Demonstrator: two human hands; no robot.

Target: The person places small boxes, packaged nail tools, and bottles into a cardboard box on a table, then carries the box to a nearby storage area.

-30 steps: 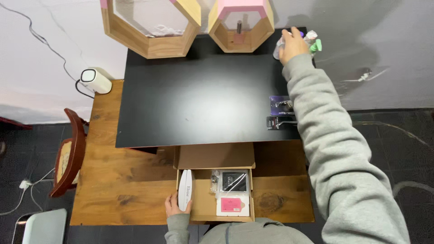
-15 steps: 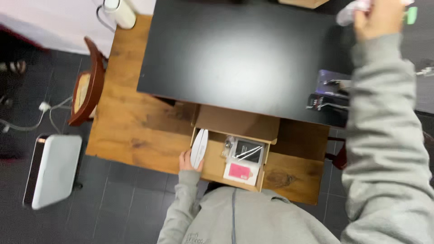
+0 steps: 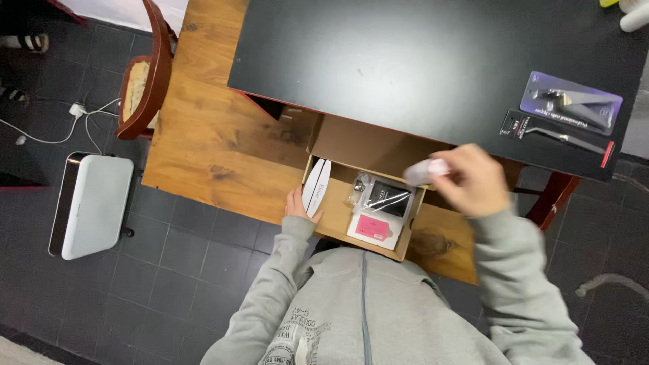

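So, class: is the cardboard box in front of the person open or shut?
Open. The cardboard box has its flap folded back, and a black packet and a pink card show inside.

A black surface (image 3: 419,61) lies over a wooden surface (image 3: 216,149). On the black one, near its right edge, sit two packaged tools: a purple card (image 3: 571,103) with metal clippers and, just beside it, a black card (image 3: 554,135) with a slim metal tool. A wooden chair (image 3: 145,81) with a woven seat stands at the left of the wood. On the dark tiled floor (image 3: 169,270) rests a white flat device (image 3: 91,203), with a white cable (image 3: 74,115) near it.
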